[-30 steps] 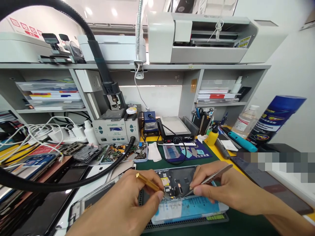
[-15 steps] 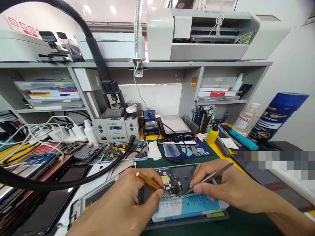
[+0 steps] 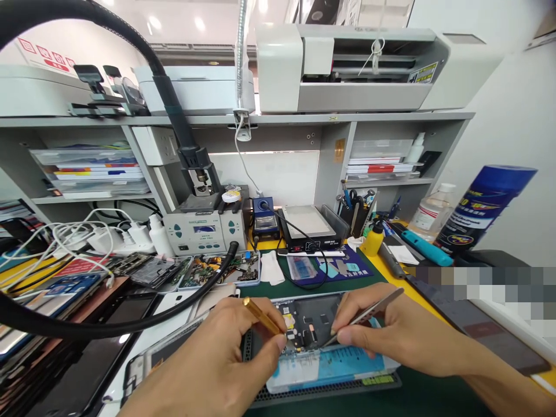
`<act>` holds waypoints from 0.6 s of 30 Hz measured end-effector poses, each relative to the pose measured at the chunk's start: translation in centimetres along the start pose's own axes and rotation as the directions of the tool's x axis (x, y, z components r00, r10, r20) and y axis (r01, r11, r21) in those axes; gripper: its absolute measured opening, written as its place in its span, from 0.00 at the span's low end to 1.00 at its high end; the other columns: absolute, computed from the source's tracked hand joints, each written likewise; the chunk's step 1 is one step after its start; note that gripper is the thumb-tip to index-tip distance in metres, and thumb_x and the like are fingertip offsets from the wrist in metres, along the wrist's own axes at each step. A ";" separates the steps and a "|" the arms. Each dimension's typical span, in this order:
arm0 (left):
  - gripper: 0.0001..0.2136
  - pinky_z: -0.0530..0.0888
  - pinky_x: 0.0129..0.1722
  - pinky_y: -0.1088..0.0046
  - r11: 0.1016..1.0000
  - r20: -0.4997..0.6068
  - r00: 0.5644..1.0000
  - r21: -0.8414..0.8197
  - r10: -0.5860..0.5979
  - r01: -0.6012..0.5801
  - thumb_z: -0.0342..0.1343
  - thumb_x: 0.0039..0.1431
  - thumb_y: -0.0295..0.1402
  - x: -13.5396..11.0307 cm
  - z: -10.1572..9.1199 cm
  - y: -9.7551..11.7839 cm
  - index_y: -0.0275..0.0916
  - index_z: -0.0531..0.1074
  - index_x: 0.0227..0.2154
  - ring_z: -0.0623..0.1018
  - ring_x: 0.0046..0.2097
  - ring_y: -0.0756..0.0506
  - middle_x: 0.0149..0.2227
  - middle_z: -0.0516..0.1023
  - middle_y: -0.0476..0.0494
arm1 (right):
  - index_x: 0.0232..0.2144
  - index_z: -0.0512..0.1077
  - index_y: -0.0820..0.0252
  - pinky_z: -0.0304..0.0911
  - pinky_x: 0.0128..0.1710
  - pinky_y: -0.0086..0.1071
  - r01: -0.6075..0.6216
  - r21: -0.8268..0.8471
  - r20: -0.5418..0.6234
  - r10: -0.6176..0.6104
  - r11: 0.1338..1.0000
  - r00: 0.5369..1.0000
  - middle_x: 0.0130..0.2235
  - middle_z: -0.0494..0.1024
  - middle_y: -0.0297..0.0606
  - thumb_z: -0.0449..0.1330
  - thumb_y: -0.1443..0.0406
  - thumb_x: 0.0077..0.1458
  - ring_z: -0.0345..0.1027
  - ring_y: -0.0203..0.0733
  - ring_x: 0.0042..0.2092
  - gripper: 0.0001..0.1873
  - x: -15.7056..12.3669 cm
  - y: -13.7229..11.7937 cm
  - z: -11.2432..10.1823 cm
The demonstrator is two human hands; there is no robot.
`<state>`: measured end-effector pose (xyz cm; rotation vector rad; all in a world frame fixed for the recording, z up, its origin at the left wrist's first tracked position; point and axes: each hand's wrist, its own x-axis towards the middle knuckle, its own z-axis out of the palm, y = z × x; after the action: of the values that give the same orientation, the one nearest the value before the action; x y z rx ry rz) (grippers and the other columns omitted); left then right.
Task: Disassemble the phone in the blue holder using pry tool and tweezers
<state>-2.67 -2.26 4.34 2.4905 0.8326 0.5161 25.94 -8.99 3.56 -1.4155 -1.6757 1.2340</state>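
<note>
An opened phone [image 3: 319, 310] with its inner parts showing lies on a blue-and-white flat box [image 3: 334, 370]. My left hand [image 3: 221, 347] pinches a slim gold-handled tool [image 3: 259, 315] over the phone's left part. Fingers hide most of that tool's tip. From the other side, my right hand [image 3: 382, 327] grips metal tweezers [image 3: 377, 307] between thumb and fingers. Their points reach down to the phone's near edge, right of the gold tool; whether they pinch anything is too small to tell.
A black hose [image 3: 130, 330] loops across the left side. Behind it stand a rework station [image 3: 197, 231] and a tray of circuit boards [image 3: 223, 269]. Stacked phones [image 3: 65, 341] crowd the left. On the right are a yellow bottle [image 3: 372, 238] and a blue spray can [image 3: 482, 208].
The view has tipped up and shifted very slightly. The gold-handled tool leans a little differently, and the tweezers have moved slightly left. Both hands keep their tools over the phone.
</note>
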 end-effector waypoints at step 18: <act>0.10 0.69 0.38 0.71 0.995 0.065 0.997 -0.100 0.031 -0.024 0.50 0.71 0.33 0.3 0.0 0.1 0.42 0.76 0.37 0.80 0.39 0.47 0.38 0.82 0.51 | 0.34 0.81 0.58 0.65 0.29 0.31 0.033 -0.163 -0.026 -0.038 0.986 0.999 0.34 0.79 0.39 0.66 0.50 0.62 0.69 0.41 0.32 0.17 0.0 -0.2 0.6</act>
<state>-2.36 -2.15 4.48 2.4175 0.7302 0.4702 25.32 -9.14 3.55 -1.4850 -1.8077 1.0729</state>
